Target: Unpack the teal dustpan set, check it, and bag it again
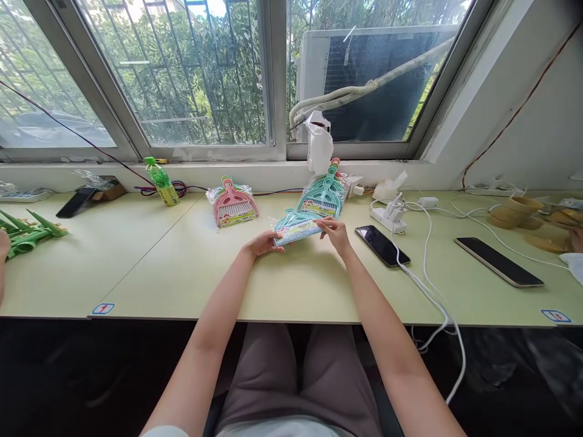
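My left hand (263,243) and my right hand (336,232) hold the two ends of a teal mini broom-and-dustpan set in a clear plastic bag (296,226), flat on the pale green table (191,267). Just behind it a stack of bagged teal sets (324,195) leans toward the window sill. To the left of these, a bagged pink set (232,204) lies on its own. Both hands grip the bag's edges with the fingers curled over it.
A black phone (381,244) on a white cable (428,285) lies right of my right hand, a second phone (498,261) farther right. A green bottle (160,180) and a dark phone (75,202) sit at back left. Green plastic parts (28,233) lie far left.
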Motion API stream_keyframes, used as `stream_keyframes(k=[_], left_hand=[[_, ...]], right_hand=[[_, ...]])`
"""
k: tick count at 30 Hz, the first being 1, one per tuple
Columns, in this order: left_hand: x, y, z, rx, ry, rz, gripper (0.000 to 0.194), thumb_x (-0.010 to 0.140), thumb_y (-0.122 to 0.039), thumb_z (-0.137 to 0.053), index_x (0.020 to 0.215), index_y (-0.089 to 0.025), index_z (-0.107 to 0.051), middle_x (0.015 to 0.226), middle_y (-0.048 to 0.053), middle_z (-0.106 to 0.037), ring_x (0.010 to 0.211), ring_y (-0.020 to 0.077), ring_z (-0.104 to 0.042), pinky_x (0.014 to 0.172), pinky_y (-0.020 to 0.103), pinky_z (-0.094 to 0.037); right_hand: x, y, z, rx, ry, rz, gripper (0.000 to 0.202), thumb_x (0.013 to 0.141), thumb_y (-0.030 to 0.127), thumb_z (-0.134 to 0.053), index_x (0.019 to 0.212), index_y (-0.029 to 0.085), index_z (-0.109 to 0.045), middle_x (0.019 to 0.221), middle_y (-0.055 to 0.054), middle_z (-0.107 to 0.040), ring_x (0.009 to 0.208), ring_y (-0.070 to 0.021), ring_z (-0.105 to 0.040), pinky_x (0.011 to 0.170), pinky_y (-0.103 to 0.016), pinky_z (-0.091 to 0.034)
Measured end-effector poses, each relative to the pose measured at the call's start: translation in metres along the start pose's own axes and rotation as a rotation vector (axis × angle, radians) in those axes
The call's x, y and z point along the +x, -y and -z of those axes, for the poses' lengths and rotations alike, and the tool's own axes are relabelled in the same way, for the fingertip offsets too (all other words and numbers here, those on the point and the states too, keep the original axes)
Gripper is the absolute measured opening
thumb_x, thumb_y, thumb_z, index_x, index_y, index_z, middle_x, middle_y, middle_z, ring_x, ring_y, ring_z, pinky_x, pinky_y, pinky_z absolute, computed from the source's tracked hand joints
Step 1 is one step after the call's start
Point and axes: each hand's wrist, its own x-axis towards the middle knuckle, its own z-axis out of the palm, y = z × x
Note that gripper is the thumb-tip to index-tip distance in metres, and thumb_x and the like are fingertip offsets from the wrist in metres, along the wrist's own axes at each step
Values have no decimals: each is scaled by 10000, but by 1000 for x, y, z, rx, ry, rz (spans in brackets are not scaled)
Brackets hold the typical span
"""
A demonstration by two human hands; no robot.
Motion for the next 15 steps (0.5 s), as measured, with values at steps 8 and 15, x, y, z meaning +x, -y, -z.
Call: stream_keyframes(k=[8, 15], left_hand=[[-7, -1, -4, 157, 7, 40, 231, 836, -149, -573, 1050, -66, -595, 904, 194, -724, 601, 186, -686, 698, 329, -587], [-8, -3, -7, 144, 1, 39, 314, 805, -120, -633, 1112, -71, -585, 932, 193, -718, 772, 266, -721, 724, 380, -608]], right_hand=[[-2, -8, -3, -183, -94, 53, 277, 761, 475, -695, 898, 246, -770, 909, -39, -639, 811, -175, -600, 648, -292, -545], [-1, -14, -5, -218, -131, 38, 295, 768, 453, -689, 946, 227, -756, 1150, -79, -614, 1162, -255, -528, 834, -328, -523]])
